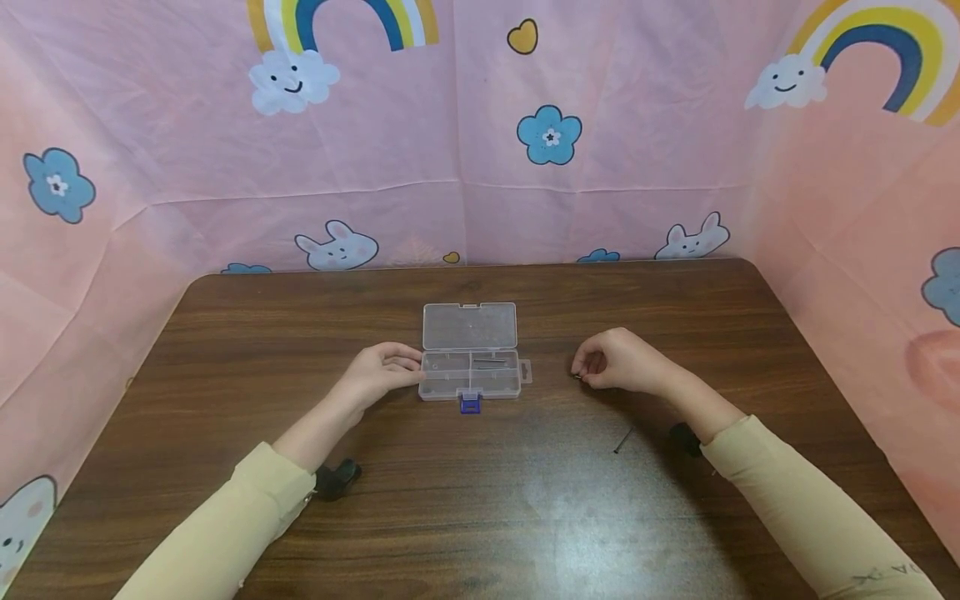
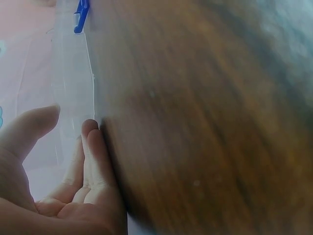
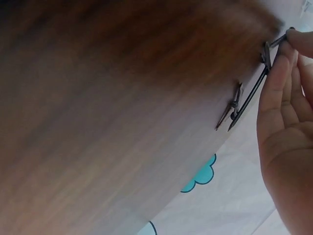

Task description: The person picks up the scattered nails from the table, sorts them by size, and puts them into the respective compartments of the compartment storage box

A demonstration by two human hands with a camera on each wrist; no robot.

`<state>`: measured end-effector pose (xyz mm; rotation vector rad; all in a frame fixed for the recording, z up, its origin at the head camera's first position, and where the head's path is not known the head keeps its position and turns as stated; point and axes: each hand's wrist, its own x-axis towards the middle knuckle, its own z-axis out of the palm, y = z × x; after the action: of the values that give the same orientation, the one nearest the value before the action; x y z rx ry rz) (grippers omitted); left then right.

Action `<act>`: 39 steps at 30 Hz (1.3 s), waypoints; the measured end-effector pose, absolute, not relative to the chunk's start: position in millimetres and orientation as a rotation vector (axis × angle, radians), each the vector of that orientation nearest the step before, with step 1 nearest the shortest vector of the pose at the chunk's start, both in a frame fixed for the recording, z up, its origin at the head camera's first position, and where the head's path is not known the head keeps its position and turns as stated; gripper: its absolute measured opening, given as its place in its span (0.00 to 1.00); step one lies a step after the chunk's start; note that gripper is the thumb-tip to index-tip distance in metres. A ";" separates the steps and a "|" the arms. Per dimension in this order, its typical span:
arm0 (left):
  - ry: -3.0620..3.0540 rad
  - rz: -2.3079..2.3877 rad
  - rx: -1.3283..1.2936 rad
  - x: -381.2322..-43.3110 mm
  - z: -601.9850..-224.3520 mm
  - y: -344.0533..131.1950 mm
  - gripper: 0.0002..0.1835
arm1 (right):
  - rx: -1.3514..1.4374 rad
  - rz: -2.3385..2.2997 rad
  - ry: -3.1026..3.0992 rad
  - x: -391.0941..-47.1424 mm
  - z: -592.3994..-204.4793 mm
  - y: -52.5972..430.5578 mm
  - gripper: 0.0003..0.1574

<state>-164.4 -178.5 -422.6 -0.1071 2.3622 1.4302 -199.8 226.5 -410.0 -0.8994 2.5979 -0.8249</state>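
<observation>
Right of the clear box [image 1: 495,395], the right hand [image 1: 624,363] pinches a small metal piece [image 1: 577,377], a mere glint from the head; its wrist view adds slender dark metal [image 3: 253,94] beside the fingers. The left hand [image 1: 375,373] touches the box's left end with extended fingers, thumb apart in its wrist view. Only the head view shows pins [image 1: 491,361] inside the box.

Rainbow-print backdrop [image 1: 637,67]: bright, softly lit before you.
Counter [image 1: 420,517]: white glare low in your head view.
Right sleeve [image 1: 802,508]: you cast soft shadow beside it.
Right fingers [image 3: 279,88]: clearer than the counter's smeared grain.
Compartment box [image 2: 73,73]: hazy in your left-wrist view.
</observation>
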 end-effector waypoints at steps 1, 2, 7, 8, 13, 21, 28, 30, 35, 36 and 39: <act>2.361 1.433 -0.107 -164.6 -422.6 -178.5 0.23 | -0.897 -0.827 2.596 -199.6 -409.8 226.4 0.06; 2.360 1.434 -0.104 -164.6 -422.5 -178.6 0.23 | -0.895 -0.828 2.595 -199.5 -409.6 226.4 0.05; 2.361 1.434 -0.104 -165.9 -423.4 -178.2 0.23 | -0.881 -0.842 2.592 -198.8 -408.5 226.1 0.05; 2.364 1.431 -0.101 -166.1 -423.5 -178.1 0.23 | -0.879 -0.841 2.599 -198.6 -407.9 225.7 0.06; 2.366 1.427 -0.112 -166.7 -423.1 -178.0 0.23 | -0.874 -0.841 2.646 -197.9 -402.7 221.5 0.08; 2.363 1.425 -0.118 -165.7 -422.8 -178.7 0.23 | -0.899 -0.852 2.687 -203.0 -394.0 209.0 0.08; 2.356 1.434 -0.121 -165.4 -422.1 -178.3 0.23 | -0.946 -0.884 2.667 -209.2 -390.9 193.2 0.07; 2.355 1.434 -0.122 -165.2 -421.6 -178.6 0.23 | -0.965 -0.890 2.663 -211.5 -389.8 187.5 0.07; 2.356 1.434 -0.113 -164.8 -420.8 -178.9 0.23 | -1.015 -0.901 2.655 -217.5 -385.5 172.2 0.07; 2.356 1.433 -0.112 -164.9 -420.7 -178.8 0.23 | -1.028 -0.903 2.651 -218.8 -384.6 169.0 0.07; 2.355 1.433 -0.118 -165.6 -421.0 -178.2 0.23 | -1.072 -0.913 2.633 -222.0 -382.3 159.2 0.07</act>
<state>-165.6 -178.2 -421.0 -0.1178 2.3546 1.4325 -222.0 159.2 -382.3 -1.0718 2.6333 -0.9132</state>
